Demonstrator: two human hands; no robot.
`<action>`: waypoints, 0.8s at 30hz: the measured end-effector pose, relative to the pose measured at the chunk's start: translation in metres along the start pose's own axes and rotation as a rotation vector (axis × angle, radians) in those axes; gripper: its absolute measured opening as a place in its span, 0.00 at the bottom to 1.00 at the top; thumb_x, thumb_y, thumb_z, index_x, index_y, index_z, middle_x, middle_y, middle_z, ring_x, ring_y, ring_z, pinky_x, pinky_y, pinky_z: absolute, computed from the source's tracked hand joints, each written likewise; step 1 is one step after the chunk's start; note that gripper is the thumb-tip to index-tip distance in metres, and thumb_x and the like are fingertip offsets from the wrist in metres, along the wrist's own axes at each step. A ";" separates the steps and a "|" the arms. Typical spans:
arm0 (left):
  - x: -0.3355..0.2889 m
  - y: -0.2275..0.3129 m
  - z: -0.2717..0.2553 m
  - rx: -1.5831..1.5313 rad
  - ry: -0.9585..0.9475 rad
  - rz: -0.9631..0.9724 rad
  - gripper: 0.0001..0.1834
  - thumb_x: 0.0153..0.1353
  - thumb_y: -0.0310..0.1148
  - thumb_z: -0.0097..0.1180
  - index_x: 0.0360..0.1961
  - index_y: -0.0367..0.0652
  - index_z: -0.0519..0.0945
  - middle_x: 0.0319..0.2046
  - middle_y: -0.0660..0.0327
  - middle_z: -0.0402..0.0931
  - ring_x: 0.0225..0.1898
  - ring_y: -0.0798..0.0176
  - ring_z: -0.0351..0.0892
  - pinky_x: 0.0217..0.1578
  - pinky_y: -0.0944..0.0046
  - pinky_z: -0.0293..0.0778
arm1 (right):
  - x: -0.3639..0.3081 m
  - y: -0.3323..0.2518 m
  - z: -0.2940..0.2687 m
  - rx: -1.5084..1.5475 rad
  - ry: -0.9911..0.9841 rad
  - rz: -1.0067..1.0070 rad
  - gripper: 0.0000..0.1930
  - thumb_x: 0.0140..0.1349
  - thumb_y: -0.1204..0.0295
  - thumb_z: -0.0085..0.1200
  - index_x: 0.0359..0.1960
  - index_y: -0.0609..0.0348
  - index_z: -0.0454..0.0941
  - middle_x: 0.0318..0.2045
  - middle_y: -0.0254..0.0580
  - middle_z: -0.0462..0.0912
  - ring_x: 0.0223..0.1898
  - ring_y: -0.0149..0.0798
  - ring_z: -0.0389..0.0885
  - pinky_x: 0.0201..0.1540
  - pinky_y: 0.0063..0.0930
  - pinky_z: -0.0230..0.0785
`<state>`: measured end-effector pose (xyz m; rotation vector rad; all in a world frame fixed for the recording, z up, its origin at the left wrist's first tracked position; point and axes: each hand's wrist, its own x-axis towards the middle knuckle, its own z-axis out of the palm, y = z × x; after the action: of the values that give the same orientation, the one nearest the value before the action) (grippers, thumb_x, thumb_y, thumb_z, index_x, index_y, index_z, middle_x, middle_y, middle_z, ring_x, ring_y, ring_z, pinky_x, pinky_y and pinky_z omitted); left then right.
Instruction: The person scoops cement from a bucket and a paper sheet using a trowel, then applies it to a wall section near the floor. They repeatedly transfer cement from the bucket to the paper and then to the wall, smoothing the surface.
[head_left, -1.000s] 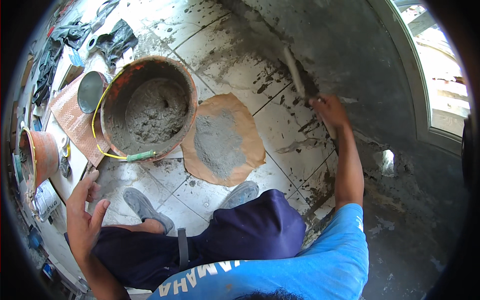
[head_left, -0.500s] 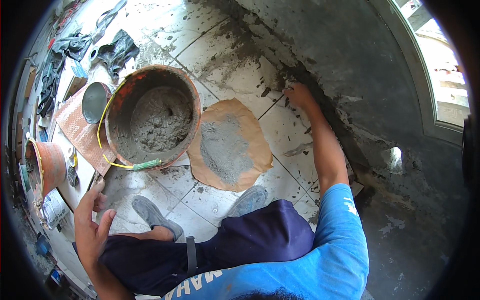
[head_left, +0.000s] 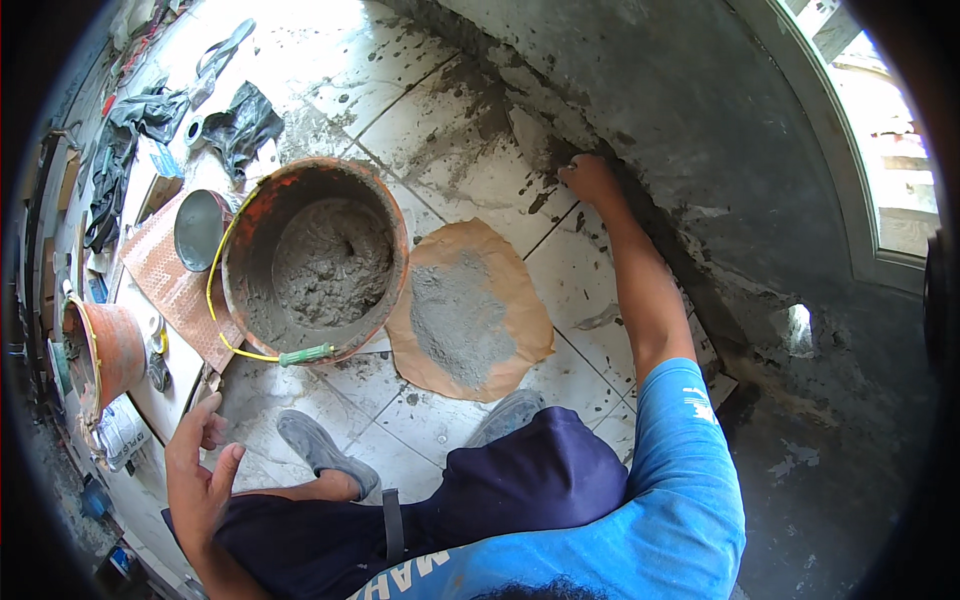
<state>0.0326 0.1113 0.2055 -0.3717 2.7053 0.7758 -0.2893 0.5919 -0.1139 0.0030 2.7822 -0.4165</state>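
My right hand [head_left: 590,181] reaches to the foot of the grey wall, over the strip where it meets the tiled floor. Its fingers are curled together, and whatever they may hold is hidden. Dark mortar smears [head_left: 541,200] lie on the tiles beside it. At the lower left, my left hand [head_left: 203,478] hovers with thumb and fingers apart, holding nothing. Ahead of me stands a large orange bucket [head_left: 398,245] with wet grey mortar [head_left: 335,265] inside. Right of the bucket, dry grey powder [head_left: 460,318] is heaped on a round piece of brown paper [head_left: 535,345].
A small pail [head_left: 198,230] stands left of the bucket, and an orange bucket [head_left: 118,350] lies tilted at the far left. Black plastic [head_left: 248,128] is strewn beyond them. The plastered wall [head_left: 700,120], with a window frame [head_left: 850,200], bounds the right side.
My right hand has moved a little farther along the wall's foot, away from me. My left hand stays open in nearly the same place. The whole view has shifted slightly.
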 end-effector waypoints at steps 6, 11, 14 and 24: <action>0.005 -0.001 -0.001 0.002 0.002 0.042 0.30 0.47 0.24 0.64 0.55 0.36 0.72 0.35 0.57 0.74 0.33 0.63 0.69 0.39 0.66 0.69 | -0.035 0.012 -0.014 0.020 0.122 0.001 0.18 0.58 0.59 0.52 0.38 0.64 0.79 0.38 0.58 0.80 0.44 0.59 0.77 0.47 0.46 0.70; 0.017 0.006 0.000 -0.007 -0.016 0.092 0.30 0.47 0.25 0.65 0.55 0.36 0.72 0.36 0.55 0.75 0.35 0.61 0.72 0.40 0.65 0.70 | -0.086 0.011 -0.042 -0.049 0.109 0.034 0.18 0.59 0.59 0.52 0.39 0.65 0.78 0.37 0.59 0.80 0.44 0.59 0.77 0.46 0.47 0.70; 0.025 0.010 -0.002 0.003 -0.032 0.120 0.30 0.48 0.26 0.65 0.54 0.37 0.73 0.36 0.54 0.76 0.35 0.60 0.73 0.41 0.64 0.71 | -0.121 -0.003 -0.058 -0.112 0.164 0.017 0.18 0.59 0.60 0.52 0.38 0.66 0.78 0.35 0.60 0.80 0.42 0.58 0.78 0.45 0.48 0.70; 0.011 -0.004 -0.011 0.051 0.004 0.088 0.31 0.46 0.27 0.66 0.55 0.38 0.73 0.35 0.54 0.75 0.33 0.58 0.72 0.39 0.63 0.71 | -0.152 -0.151 -0.115 0.311 -0.407 -0.135 0.15 0.60 0.62 0.55 0.29 0.67 0.78 0.16 0.44 0.77 0.22 0.35 0.79 0.27 0.34 0.68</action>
<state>0.0217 0.1005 0.2088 -0.2449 2.7555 0.7283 -0.1894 0.4873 0.0814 -0.1776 2.3028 -0.7841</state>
